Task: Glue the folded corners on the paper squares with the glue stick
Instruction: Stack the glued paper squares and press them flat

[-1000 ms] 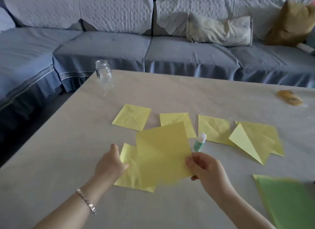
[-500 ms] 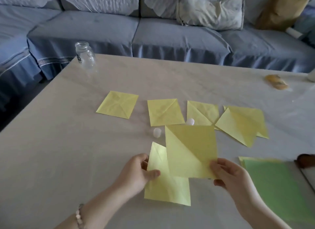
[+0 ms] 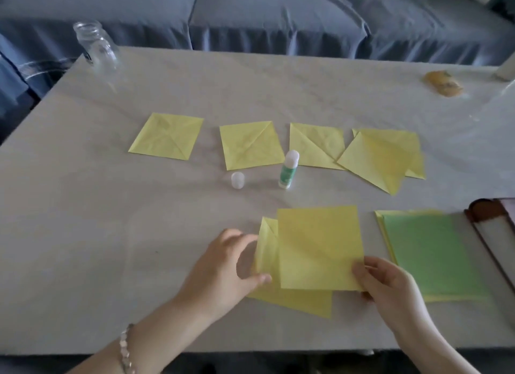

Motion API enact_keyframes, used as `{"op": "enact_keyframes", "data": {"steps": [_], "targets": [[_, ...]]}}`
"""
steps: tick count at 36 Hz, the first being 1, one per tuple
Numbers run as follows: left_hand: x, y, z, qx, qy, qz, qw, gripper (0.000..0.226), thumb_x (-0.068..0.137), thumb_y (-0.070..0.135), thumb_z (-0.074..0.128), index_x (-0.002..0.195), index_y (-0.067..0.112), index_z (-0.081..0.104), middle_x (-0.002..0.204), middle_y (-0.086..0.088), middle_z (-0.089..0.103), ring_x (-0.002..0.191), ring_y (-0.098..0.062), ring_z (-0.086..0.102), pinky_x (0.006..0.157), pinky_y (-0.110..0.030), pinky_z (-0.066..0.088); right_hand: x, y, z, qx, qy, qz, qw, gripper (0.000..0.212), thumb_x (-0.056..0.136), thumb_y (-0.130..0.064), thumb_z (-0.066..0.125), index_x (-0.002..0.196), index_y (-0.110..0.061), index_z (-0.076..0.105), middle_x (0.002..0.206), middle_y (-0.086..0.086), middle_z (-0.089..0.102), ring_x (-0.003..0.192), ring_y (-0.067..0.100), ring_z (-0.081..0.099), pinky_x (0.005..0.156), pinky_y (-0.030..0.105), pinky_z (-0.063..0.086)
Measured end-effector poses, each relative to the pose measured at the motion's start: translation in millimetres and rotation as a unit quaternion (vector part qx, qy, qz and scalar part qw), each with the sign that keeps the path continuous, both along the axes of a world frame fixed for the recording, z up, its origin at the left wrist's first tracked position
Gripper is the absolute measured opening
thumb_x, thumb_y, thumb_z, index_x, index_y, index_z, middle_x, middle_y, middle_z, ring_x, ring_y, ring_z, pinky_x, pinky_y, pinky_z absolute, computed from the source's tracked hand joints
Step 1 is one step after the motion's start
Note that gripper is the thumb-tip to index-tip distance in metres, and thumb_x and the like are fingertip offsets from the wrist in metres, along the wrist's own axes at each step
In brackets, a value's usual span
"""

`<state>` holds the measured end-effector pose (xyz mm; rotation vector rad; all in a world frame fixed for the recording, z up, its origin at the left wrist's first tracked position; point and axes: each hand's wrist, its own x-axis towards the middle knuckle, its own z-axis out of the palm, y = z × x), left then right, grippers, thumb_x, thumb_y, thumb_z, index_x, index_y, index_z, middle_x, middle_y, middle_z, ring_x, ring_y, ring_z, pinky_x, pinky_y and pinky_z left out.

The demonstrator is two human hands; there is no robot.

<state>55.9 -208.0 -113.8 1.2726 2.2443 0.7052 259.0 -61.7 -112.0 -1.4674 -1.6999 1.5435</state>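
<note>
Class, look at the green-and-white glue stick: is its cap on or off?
Off. The green-and-white glue stick stands with its white tip bare; the small translucent cap sits apart, to its left.

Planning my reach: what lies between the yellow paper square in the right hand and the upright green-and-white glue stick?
Head view: only bare grey tabletop between the yellow paper square and the green-and-white glue stick.
</note>
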Motion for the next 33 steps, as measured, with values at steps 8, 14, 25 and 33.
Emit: {"op": "enact_keyframes", "data": {"steps": [8,14,25,33], "targets": [[-16.5,-0.9,-18.3,-0.075,0.151,-0.201,0.965,0.095,0.064,0.078,0.027,0.138,0.021,0.047,0.149,0.012,0.015,0.143,-0.012,0.011,0.114,-0.032,0.02,-2.5,-3.2,0.3,0.0,0.02,-0.013,1.0,0.016,0.088,-0.005,0.058,0.08,-0.017,0.066,0.056,-0.011,0.067,0.047,-0.001,0.051,0.046,0.011,0.04],[-5.6,-2.5,-27.2,-0.05,0.138,-0.163,0.976,0.08,0.07,0.073,0.038,0.124,0.017,0.057,0.136,0.002,0.054,0.131,-0.015,0.031,0.101,-0.036,0.022,-4.0,-4.1,2.8,0.017,0.018,-0.004,1.0,0.019,0.088,-0.004,0.057,0.077,-0.018,0.064,0.054,-0.012,0.067,0.045,-0.003,0.051,0.046,0.01,0.04],[4.2,0.4,-28.3,0.011,0.123,-0.11,0.986,0.082,0.066,0.07,0.047,0.123,0.011,0.055,0.122,-0.002,0.064,0.12,-0.013,0.041,0.1,-0.031,0.027,-4.1,-12.9,-3.7,0.07,-0.005,0.032,0.997,0.02,0.086,-0.003,0.059,0.078,-0.019,0.064,0.058,-0.014,0.067,0.046,-0.005,0.052,0.047,0.008,0.039],[-9.5,-0.5,-18.8,0.001,0.067,-0.141,0.988,0.104,0.066,0.061,0.072,0.148,0.031,0.016,0.149,0.018,0.022,0.134,0.004,0.0,0.097,-0.002,-0.009,-9.4,-16.4,-8.4,0.087,-0.036,0.049,0.994,0.021,0.086,-0.008,0.061,0.078,-0.027,0.064,0.068,-0.015,0.07,0.052,-0.002,0.056,0.054,0.015,0.043]]}}
